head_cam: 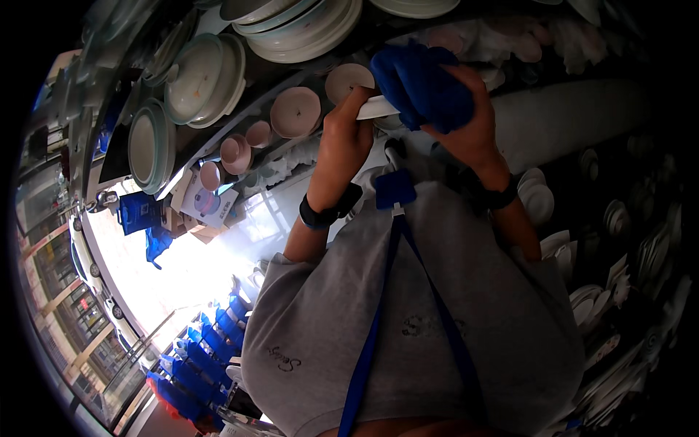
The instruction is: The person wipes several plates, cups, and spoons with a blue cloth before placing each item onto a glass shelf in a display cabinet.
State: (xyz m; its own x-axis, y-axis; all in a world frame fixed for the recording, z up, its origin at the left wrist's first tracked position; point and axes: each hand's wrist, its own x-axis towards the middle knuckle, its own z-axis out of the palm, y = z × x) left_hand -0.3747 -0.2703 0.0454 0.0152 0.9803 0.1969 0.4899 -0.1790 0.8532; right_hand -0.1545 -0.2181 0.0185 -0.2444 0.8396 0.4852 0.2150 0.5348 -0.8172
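Observation:
My left hand (344, 139) grips one end of a white ceramic piece (378, 108), seen nearly edge-on. Around its other end is a bunched blue cloth (418, 87), held in my right hand (472, 128). The cloth hides much of the piece, so its full shape cannot be told. Just beyond my left fingers sits a pinkish bowl (349, 79) on a shelf. Another pinkish bowl (296, 112) stands to its left.
Stacked plates (306, 33) and a lidded dish (194, 82) fill the upper shelf. Small pink cups (236, 153) line the lower one. At left are a printed carton (207, 196) and a blue bag (139, 212). More white crockery (535, 194) stands at right.

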